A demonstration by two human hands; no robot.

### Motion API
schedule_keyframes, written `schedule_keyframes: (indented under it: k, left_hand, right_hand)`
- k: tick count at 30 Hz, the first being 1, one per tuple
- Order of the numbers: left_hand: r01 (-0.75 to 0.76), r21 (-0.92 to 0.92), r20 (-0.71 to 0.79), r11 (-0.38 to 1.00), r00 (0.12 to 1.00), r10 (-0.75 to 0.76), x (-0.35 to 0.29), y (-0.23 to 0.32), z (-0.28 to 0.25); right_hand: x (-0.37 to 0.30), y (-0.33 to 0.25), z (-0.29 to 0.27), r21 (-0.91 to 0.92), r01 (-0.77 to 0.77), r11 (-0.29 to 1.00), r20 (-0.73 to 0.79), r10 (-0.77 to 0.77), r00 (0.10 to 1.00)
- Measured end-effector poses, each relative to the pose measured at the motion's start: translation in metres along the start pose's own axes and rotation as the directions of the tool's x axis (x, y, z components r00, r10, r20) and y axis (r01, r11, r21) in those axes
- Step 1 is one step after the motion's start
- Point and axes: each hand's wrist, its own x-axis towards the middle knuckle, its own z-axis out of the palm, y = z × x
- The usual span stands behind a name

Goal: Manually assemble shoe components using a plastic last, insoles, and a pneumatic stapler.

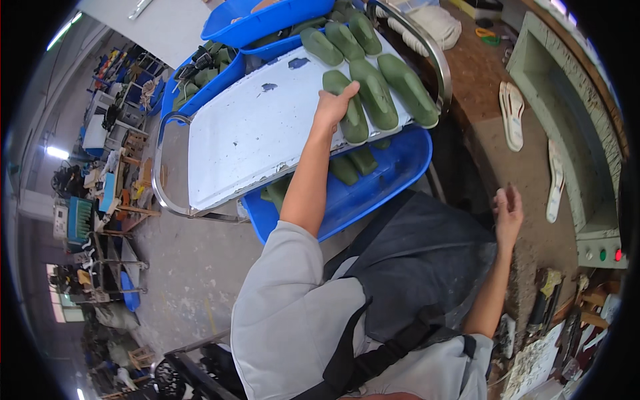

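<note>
Green shoe lasts [372, 93] stand in two rows on a white, chipped trolley shelf [233, 147], their pale undersides just showing at the near ends. My left hand [335, 107] reaches across the shelf and grips the leftmost last [355, 122] of the near row, thumb over its top; the other fingers are mostly hidden. On the right, beside the brown workbench [490, 120], my right hand [509, 205] is empty with its fingers apart and slightly bent. Two flat white sole-shaped pieces, an upper one [511, 117] and a lower one [555, 180], lie on the bench.
Below the shelf sits a blue bin [400, 163] holding more green lasts. Further blue bins [227, 73] stand behind it. Curved metal rails [443, 73] edge the trolley. At right is a grey machine frame [567, 73] with red and green buttons; tools [547, 293] lie below it.
</note>
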Motion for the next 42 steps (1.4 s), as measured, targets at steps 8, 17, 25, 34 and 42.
schedule_keyframes:
  k: [8,17,25,34,42]
  left_hand:
    - [-0.708,0.137,0.328,0.693,0.693,0.642,-0.125,-0.055,-0.012]
    - [-0.627,0.765,0.561,0.146,0.76,0.328,-0.042,-0.259,0.006]
    - [-0.622,0.782,0.484,-0.043,0.562,0.671,-0.029,-0.261,0.014]
    - [-0.544,0.809,0.335,0.224,0.739,0.585,-0.009,-0.265,-0.043]
    - [-0.579,0.81,0.469,0.094,0.736,0.488,0.022,-0.25,-0.022]
  right_hand:
    - [0.003,-0.019,-0.024,-0.035,-0.047,0.998,-0.176,0.041,0.984]
    - [0.002,-0.016,-0.024,0.078,-0.089,0.993,-0.168,0.101,0.981]
    - [-0.006,-0.027,-0.034,0.162,-0.135,0.978,-0.221,0.169,0.961]
    - [0.026,-0.033,-0.032,0.282,-0.264,0.922,-0.031,0.284,0.958]
    - [0.164,-0.046,0.046,-0.697,-0.011,0.717,-0.213,-0.193,0.958]
